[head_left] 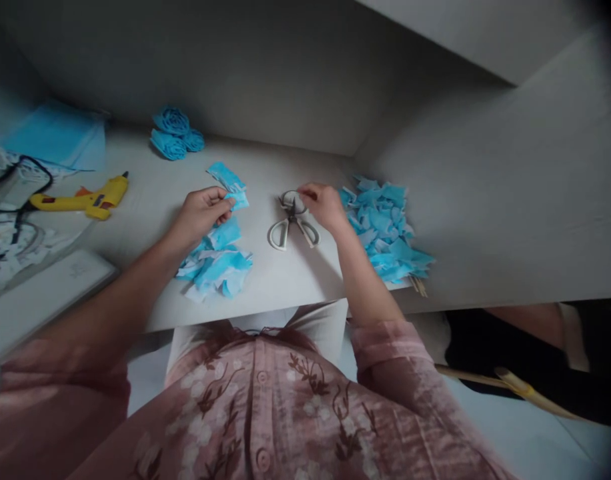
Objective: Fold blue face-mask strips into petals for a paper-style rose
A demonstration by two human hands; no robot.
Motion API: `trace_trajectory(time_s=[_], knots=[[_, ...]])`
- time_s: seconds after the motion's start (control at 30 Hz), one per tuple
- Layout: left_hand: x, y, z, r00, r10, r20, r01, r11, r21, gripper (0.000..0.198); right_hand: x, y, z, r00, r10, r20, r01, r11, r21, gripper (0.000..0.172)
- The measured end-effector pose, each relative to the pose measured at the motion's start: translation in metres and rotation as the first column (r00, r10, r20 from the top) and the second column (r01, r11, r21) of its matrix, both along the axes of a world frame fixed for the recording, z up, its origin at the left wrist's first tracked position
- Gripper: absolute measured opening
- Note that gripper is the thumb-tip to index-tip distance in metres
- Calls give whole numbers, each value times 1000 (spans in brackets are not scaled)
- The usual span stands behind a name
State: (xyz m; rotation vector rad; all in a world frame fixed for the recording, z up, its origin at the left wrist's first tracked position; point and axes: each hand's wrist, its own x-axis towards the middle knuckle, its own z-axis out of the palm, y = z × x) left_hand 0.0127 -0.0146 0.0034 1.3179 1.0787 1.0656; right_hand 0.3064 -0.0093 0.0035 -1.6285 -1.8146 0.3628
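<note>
blue scrap, pinched in the left hand, lies left of the scissors, long axis roughly toward them. the right hand, nearer the scissors, is bunched narrow; i cannot tell if it holds anything.

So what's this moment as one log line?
left hand: pinching blue piece | right hand: at ring, grip unclear | scissors: between hands | blue scraps: two piles

A yellow glue gun lies beside a black cable; nearer sits a pale, flat, possibly plastic case.
</note>
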Motion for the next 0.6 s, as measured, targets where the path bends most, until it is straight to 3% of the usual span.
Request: trace_trajectory(time_s=[0.13,0.33,0.53,0.6], knots=[[0,0,2,1000,6,26,-6,1000,-2,12,-17,-12,-14,967,-39,250,69,991,-113,28],[-2,-1,3,999,-8,53,7,1000,10,14,-48,-12,-24,900,-61,431,115,988,-99,31],[-1,1,4,996,-3,89,5,1000,-24,17,-46,-8,-36,928,-175,329,201,979,-46,30],[-1,1,4,997,-17,81,19,1000,-17,18,-38,-5,-44,958,-192,214,203,979,-32,25]])
